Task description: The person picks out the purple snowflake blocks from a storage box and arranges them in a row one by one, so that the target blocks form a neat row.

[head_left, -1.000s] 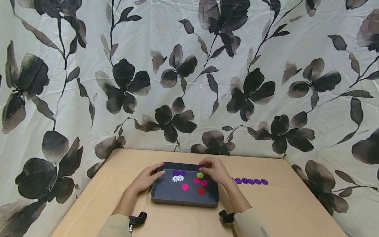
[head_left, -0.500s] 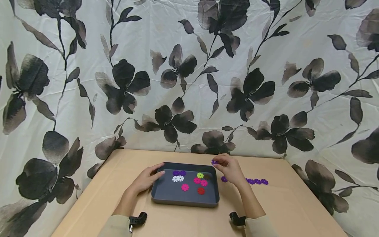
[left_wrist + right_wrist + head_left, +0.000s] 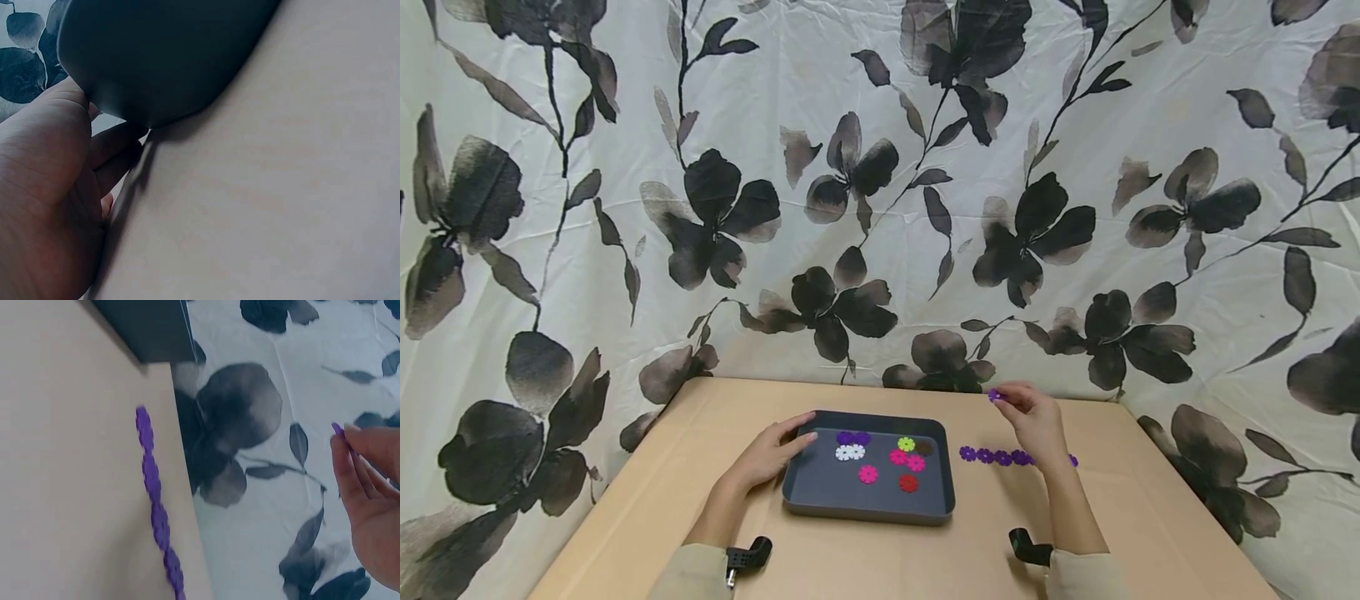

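Observation:
My right hand (image 3: 1037, 425) pinches a purple flower-shaped disc (image 3: 995, 395) between thumb and fingertips, raised over the back of the table. Only the disc's edge shows past the fingers in the right wrist view. Below that hand runs a row of joined purple flower-shaped discs (image 3: 986, 457), partly hidden by the forearm. My left hand (image 3: 771, 454) holds the dark grey tray (image 3: 820, 492) by its left side, thumb over the rim and fingers at the outer wall. In the tray lie purple, white, pink, yellow-green (image 3: 906, 444), brown (image 3: 923, 447) and red (image 3: 908, 483) flower-shaped discs.
The tan table (image 3: 1120, 533) reaches back to a white cloth (image 3: 925, 250) with dark printed flowers. The tray's right wall stands a little left of the purple row. Black wrist cameras (image 3: 1028, 547) sit at both cuffs.
My right hand has lifted a purple disc out of the tray and carried it right, over the purple row. A brown disc in the tray has come into sight. My left hand stays put.

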{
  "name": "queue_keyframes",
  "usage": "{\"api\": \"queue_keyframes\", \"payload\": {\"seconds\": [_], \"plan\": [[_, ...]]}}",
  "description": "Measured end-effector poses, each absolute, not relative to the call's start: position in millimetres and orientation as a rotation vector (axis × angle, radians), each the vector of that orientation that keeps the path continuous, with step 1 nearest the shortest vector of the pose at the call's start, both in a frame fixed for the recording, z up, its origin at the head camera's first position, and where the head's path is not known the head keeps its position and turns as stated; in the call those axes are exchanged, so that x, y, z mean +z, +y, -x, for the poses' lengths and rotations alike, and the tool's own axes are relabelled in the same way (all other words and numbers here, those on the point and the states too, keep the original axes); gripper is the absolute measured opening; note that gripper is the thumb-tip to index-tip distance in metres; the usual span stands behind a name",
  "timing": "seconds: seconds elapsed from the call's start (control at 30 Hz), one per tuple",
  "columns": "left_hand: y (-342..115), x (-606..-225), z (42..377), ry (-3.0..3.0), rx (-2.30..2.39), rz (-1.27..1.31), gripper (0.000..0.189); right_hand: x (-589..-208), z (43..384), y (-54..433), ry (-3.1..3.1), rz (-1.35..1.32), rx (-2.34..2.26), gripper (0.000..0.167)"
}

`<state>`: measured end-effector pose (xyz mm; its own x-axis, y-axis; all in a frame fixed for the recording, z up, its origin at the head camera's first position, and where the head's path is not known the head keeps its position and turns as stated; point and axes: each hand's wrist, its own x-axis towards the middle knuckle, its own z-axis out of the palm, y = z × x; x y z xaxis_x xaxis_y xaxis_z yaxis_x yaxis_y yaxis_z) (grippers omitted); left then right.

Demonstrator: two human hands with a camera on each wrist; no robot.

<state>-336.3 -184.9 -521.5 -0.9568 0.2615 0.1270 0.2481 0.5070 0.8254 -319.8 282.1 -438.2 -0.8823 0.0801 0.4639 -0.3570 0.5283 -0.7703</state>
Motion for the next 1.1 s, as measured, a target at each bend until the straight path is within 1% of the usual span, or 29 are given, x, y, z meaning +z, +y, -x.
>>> {"api": "queue_keyframes", "payload": {"seconds": [0.17,0.43,0.6,0.93,1.1], "plan": [[-185.6,-520.0,335.9,2.715,1.488,-0.443,0.065,-440.1,319.7,300.8,-2.277,-0.092,1.267,0.021],[-186.8,-520.5,335.2,2.715,1.486,-0.444,0.065,-450.5,318.0,329.9,-2.311,-0.053,1.159,0.022],[-186.6,-521.5,335.7,2.719,1.483,-0.465,0.066,-458.1,316.9,345.6,-2.301,0.001,1.187,0.023],[-185.4,-521.3,335.3,2.704,1.5,-0.479,0.066,-470.8,311.4,366.8,-2.254,0.25,1.255,0.026],[-185.9,-522.1,336.4,2.711,1.495,-0.476,0.065,-476.8,309.1,375.7,-2.271,0.29,1.241,0.027]]}}
